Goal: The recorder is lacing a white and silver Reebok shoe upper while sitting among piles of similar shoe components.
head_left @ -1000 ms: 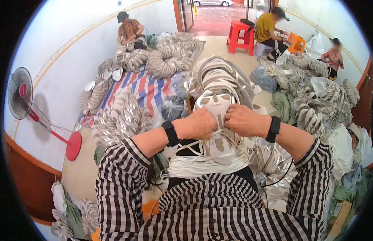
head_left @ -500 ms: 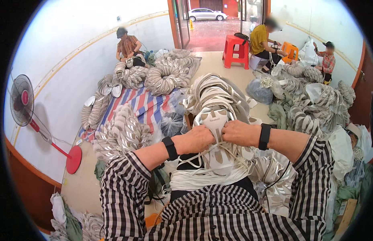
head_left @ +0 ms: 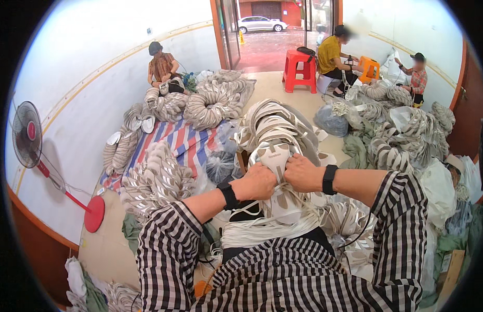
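Observation:
A white and beige shoe upper (head_left: 283, 207) lies in front of me, its tongue (head_left: 275, 157) pointing away and its toe part toward my body. My left hand (head_left: 260, 181) is closed at its left edge, and my right hand (head_left: 302, 173) is closed at its right edge. What the fingertips pinch, edge or lace, is hidden. Loose white laces trail below both hands. Across my lap lies a thick bundle of white shoelaces (head_left: 270, 231). Just beyond the hands, a curved stack of similar shoe uppers (head_left: 277, 120) rises.
More upper stacks (head_left: 157, 174) lie left on a striped sheet (head_left: 181, 141); others pile up right (head_left: 408, 132). A red fan (head_left: 94, 213) stands left, a red stool (head_left: 299, 73) by the doorway. Three people sit farther off, one person (head_left: 332, 60) beside an orange stool (head_left: 369, 68).
The whole view has shifted and tilted slightly. Both hands stay closed at the same upper, with only small shifts of the hands and the loose laces.

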`<action>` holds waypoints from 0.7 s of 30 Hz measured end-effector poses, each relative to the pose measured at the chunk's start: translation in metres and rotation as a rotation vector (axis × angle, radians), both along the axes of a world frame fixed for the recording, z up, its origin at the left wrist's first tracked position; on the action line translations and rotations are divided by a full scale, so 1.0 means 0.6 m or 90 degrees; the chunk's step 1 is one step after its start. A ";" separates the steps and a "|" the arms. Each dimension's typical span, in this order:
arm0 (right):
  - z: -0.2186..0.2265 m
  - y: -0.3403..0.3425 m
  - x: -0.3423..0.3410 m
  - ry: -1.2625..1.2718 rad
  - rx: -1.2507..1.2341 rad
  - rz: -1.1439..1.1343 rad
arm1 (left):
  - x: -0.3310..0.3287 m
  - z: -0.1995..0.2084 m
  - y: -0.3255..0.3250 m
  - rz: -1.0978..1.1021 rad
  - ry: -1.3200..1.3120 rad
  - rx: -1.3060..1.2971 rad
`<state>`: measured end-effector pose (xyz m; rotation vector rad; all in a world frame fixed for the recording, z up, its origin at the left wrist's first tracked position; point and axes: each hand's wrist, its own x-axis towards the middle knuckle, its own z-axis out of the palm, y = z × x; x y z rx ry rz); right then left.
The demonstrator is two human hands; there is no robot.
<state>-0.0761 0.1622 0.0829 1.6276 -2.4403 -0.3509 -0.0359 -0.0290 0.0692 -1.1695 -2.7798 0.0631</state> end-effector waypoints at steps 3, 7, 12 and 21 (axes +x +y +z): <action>-0.005 0.000 -0.002 -0.036 -0.057 -0.053 | 0.003 -0.001 0.013 0.077 0.001 0.042; -0.004 -0.006 -0.007 -0.045 -0.064 -0.108 | 0.005 0.007 0.031 0.090 0.005 0.033; -0.018 0.003 -0.008 -0.082 -0.174 -0.134 | -0.003 0.006 0.040 0.173 -0.013 0.046; -0.027 -0.013 -0.006 -0.168 -0.474 -0.158 | -0.008 0.029 0.051 0.319 -0.190 0.046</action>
